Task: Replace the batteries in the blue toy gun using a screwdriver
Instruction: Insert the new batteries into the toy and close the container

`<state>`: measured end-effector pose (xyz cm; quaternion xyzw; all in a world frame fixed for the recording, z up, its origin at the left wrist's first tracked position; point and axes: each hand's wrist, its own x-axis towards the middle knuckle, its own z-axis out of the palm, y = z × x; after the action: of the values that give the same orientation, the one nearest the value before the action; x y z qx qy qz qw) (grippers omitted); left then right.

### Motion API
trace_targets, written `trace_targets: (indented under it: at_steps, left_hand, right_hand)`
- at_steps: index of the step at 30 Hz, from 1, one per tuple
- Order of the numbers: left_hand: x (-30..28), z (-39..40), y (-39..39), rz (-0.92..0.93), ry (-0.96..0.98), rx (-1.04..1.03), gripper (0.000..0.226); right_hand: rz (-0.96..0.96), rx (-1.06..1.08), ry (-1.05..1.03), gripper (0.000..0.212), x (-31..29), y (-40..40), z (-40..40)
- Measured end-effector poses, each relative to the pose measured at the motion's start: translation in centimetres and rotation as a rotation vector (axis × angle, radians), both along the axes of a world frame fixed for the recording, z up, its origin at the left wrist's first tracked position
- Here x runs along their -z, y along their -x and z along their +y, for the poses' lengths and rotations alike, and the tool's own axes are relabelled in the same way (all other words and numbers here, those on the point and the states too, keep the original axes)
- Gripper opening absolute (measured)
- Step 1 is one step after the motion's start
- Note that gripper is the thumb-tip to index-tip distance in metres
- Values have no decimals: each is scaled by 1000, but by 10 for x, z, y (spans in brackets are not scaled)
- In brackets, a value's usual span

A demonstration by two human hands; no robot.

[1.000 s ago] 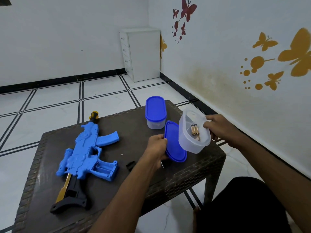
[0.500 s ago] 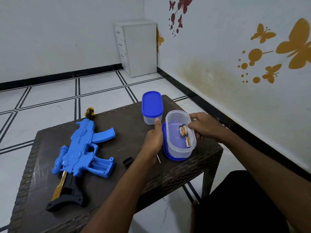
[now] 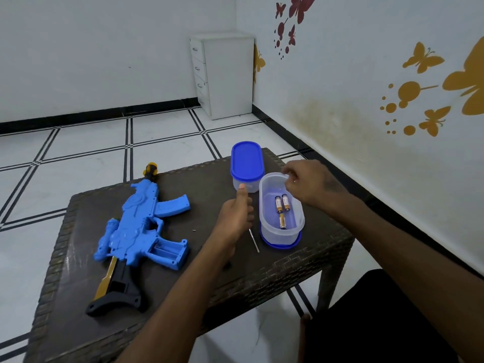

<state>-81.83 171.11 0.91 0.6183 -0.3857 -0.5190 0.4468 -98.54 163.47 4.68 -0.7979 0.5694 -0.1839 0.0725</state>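
Fetching fresh batteries for the open toy gun.
The blue toy gun (image 3: 141, 226), compartment open, lies left of both hands; the right hand (image 3: 311, 183) pinches the open container's (image 3: 296, 226) rim above three batteries (image 3: 281, 205); left hand (image 3: 237, 216) holds the screwdriver (image 3: 254, 241). Next: lift one battery out.

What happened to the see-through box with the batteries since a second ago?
The clear plastic tub holding three batteries came down from the air: it was tilted up in the right hand and now stands upright on its blue lid, which the left hand let go. The right hand's fingers now sit at the tub's far rim. The blue toy gun and the closed blue-lidded tub stayed put.
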Motion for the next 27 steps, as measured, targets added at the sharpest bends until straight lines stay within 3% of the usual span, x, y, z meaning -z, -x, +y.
trace_targets:
  at_steps: [5,8,13,18,27]
  left_hand:
    - [-2,14,-34,-263,156,-37,28]
    - [-6,25,-61,-415,226,-59,23]
    - [-7,45,-107,-695,260,-109,26]
    - [3,66,-145,-832,226,-149,22]
    - [14,75,-168,-1086,251,-24,19]
  right_hand:
    - [404,-54,-207,28,-5,-37,9]
    - [505,-48,-213,27,-1,-52,10]
    - [512,-6,-257,31,5,-57,7]
    - [470,8,-246,35,12,-53,6]
    - [452,-16,-185,30,20,-50,5]
